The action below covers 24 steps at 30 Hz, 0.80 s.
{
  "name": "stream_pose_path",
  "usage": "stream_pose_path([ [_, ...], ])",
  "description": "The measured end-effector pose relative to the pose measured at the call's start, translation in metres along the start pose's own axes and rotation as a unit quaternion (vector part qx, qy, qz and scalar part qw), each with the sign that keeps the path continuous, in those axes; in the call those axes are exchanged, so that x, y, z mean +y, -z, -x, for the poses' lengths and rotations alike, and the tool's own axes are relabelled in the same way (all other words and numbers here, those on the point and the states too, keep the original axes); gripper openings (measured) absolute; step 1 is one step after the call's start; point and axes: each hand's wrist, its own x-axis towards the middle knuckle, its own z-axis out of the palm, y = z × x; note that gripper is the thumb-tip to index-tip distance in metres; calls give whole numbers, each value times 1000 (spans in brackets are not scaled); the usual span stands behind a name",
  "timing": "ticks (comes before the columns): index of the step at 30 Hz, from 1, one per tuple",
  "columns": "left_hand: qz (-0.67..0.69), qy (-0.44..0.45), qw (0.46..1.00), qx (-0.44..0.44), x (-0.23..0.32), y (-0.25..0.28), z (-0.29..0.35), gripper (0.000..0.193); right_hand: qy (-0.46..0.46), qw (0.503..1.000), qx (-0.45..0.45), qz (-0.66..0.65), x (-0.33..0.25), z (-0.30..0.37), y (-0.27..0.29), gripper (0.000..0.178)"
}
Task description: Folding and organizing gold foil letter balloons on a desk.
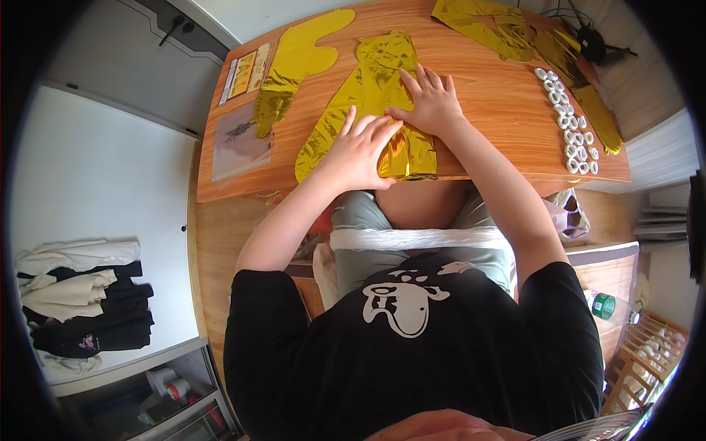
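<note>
A flat, uninflated gold foil balloon [368,81] lies creased on the wooden table, reaching to its near edge. My left hand [359,153] lies spread on its lower part, the thumb close to the table edge. Farther up and to the right, my right hand [430,103] rests with fingers apart on the balloon's right edge. Both palms face down, and the foil beneath them is hidden. To the left is a second flat gold foil balloon [300,55] with a curved outline.
More gold foil [493,29] lies at the far right. Several small white rings [566,121] stand in rows along the right side. A clear plastic bag [239,147] with thin dark pieces and a printed card [246,73] lie at left. A dark cable [588,37] sits at the back right.
</note>
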Motion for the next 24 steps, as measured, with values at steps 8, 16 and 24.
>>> stream_pose_path([
  [8, -43, -5, 999, -17, 6, 0, 0, 108, 3, 1000, -8, -3, -1, 0, 2, 101],
  [16, -63, 43, 997, 21, 23, 17, 22, 116, 3, 1000, -1, -23, 2, 0, 0, 104],
  [24, 12, 130, 985, 115, 0, 5, 43, 65, 8, 1000, -6, 11, -3, 0, 6, 105],
])
